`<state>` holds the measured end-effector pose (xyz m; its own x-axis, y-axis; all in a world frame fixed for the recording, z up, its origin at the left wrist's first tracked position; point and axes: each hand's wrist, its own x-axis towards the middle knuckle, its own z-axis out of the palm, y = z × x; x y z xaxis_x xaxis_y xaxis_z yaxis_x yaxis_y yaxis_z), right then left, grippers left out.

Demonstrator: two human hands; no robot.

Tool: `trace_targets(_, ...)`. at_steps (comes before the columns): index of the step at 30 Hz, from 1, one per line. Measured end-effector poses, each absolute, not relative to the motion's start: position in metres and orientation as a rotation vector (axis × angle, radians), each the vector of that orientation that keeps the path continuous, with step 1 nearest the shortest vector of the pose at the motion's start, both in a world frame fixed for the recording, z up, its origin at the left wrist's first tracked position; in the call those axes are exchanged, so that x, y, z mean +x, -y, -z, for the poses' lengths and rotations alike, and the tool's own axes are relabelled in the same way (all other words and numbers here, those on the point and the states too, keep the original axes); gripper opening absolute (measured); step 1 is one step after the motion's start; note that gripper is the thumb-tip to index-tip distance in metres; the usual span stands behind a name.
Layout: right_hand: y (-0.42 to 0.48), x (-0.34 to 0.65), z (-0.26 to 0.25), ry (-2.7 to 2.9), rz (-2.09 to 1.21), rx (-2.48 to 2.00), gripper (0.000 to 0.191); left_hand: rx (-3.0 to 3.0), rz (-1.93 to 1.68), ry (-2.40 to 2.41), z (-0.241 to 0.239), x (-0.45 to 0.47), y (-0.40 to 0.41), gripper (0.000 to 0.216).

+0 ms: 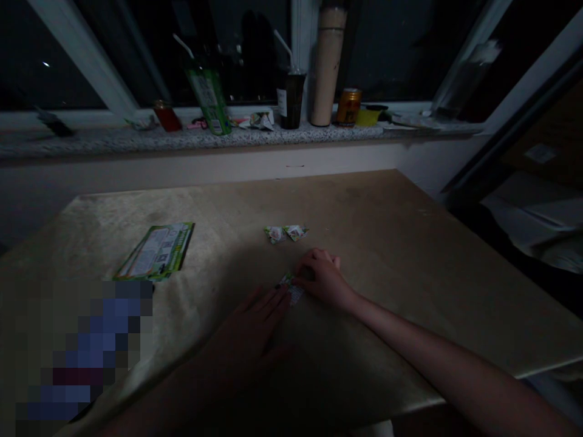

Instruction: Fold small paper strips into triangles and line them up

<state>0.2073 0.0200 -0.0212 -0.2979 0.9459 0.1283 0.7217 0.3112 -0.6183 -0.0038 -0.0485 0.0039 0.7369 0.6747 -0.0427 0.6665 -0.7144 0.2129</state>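
Observation:
A small piece of printed green-and-white paper [296, 295], apparently folded, lies on the table between my two hands. My left hand [254, 320] rests flat over its left side, fingers stretched out and touching it. At its upper right edge, my right hand [324, 278] is closed, with thumb and forefinger pinching the paper. Just beyond them sit two small folded paper triangles [275, 233] with green edges, side by side. Off to the left is a stack of printed green leaflets [157, 250]. The room is dim, so the paper's folds are hard to make out.
A blurred-out bluish object [98, 346] occupies the table's [387, 212] near left. Along the granite sill [255, 138] stand a green carton [209, 100], a dark cup with a straw [290, 100], a tall beige flask [327, 67] and an orange can [349, 108].

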Motion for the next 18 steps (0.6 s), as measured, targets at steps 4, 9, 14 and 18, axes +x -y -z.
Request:
trace_targets(4,-0.020,0.205,0.022,2.102,-0.590,-1.482,0.014,2.756,-0.063,-1.109,0.001,-0.003,0.045,0.065)
trace_targets(9,-0.025,0.206,0.022,2.133,-0.554,-1.525,0.017,2.760,-0.065,-1.178,0.005,0.003,0.040,0.079)
trace_targets(14,-0.029,0.207,0.021,2.171,-0.515,-1.566,0.023,2.734,-0.061,-1.264,0.003,0.012,0.035,0.084)
trace_targets(18,-0.032,0.210,0.020,2.193,-0.580,-1.551,0.022,2.730,-0.041,-1.228,0.002,0.013,0.034,0.096)
